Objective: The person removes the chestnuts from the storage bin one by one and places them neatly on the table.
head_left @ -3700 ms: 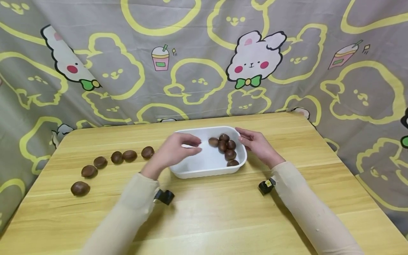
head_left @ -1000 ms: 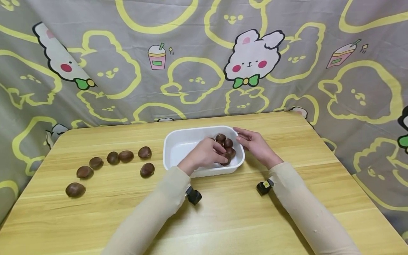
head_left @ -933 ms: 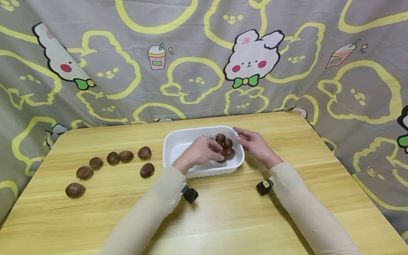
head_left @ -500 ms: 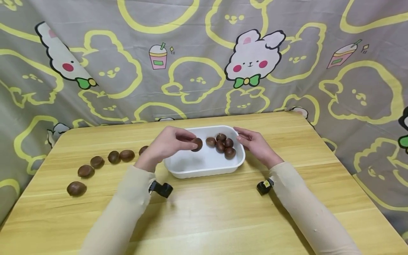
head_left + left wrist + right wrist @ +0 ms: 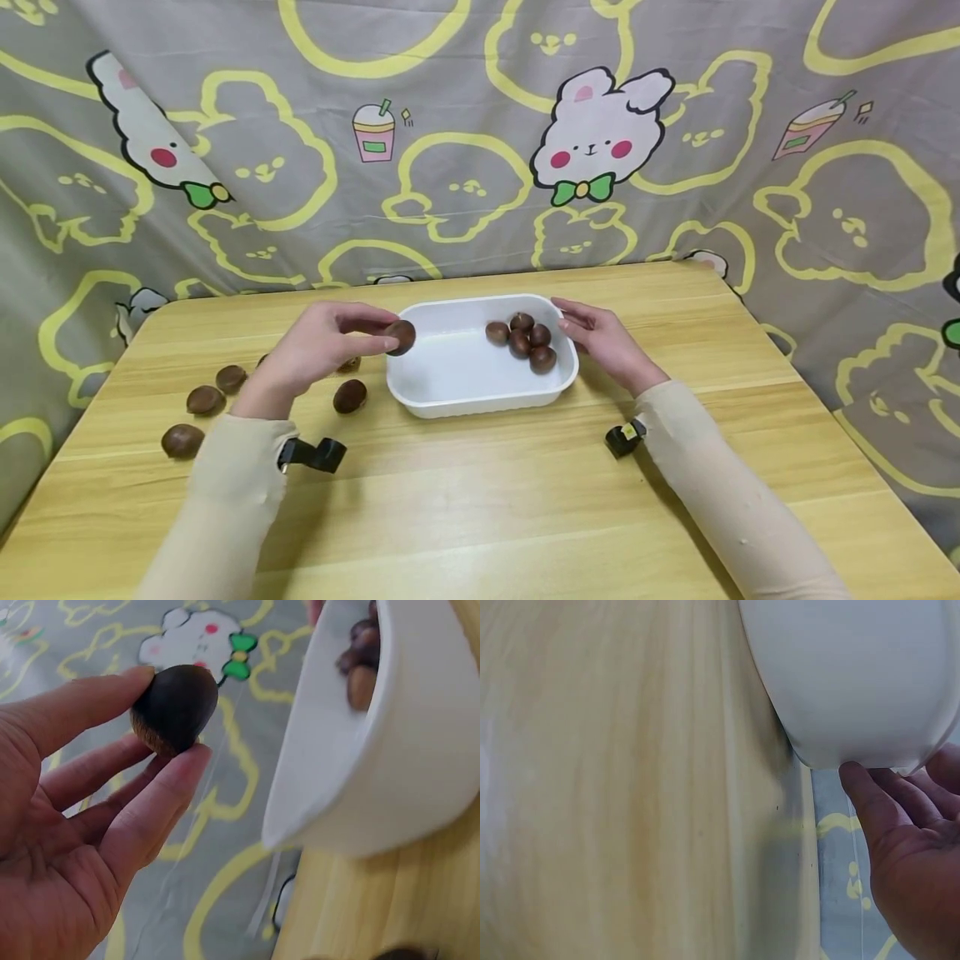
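Left hand (image 5: 318, 342): thumb and fingertips clamped on one chestnut (image 5: 401, 337), held raised near the tub's left end; left wrist view shows a gap between chestnut and tub. White tub (image 5: 480, 407) lies just right of these fingers. Inside it, well to their right and nearer the right fingers: five chestnuts in a cluster (image 5: 519, 342).

Right hand (image 5: 607, 342): fingers extended, slightly apart, tips touching the outside of the tub's right end. Cannot tell whether the thumb hooks over the rim.

Loose chestnuts (image 5: 350, 397) on the wooden table (image 5: 480, 500), below and left of the left fingers; at least six visible, some partly covered by that hand. Patterned curtain (image 5: 465, 192) beyond both hands' fingers.
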Available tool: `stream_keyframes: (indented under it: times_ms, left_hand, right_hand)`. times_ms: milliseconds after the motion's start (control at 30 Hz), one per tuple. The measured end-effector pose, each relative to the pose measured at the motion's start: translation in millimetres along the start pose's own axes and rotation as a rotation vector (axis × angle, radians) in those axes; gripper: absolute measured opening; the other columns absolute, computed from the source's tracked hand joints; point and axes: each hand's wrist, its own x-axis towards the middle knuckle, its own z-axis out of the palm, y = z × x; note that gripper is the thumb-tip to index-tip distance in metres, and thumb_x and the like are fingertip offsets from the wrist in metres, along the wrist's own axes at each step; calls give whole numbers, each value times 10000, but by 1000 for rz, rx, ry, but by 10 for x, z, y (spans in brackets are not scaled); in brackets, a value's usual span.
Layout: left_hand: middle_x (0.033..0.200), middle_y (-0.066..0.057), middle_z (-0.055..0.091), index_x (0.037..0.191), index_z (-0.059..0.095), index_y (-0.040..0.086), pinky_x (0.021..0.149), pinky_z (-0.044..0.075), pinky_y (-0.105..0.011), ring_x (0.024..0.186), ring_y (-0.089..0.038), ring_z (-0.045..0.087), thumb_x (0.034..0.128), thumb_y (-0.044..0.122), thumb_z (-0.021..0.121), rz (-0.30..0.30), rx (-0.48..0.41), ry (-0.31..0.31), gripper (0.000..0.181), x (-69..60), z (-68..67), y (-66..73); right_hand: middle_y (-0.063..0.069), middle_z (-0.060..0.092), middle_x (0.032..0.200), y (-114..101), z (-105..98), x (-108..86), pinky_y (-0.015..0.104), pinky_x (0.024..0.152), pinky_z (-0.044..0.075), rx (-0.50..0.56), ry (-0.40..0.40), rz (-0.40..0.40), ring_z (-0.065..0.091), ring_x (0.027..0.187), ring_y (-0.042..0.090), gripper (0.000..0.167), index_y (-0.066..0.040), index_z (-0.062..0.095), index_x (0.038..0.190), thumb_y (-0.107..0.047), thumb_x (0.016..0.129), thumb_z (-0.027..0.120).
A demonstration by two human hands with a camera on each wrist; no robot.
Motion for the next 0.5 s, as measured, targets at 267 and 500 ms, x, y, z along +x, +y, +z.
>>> stream_keyframes:
  times_ms: [267,500]
  left_hand:
    - [1227,-69,646,1260,672,124,728,490,-330,1024,-220,588,850,412,772,-63,50,71,511,-283,-261,-252]
    - [1239,-116,641,1268,652,45,838,481,-202,1045,-102,616,866,343,772,-51,26,86,514,-453,-384,-454]
  right_hand:
    - [178,479,1437,0,11,-12,406,986,450,-22,-10,2,489,1284,302,480,-92,404,1499,-177,1040,516]
    - [193,479,1431,-29,12,-12,388,983,451,-7,-1,-8,486,1286,307,487,-76,400,1498,-167,1036,523]
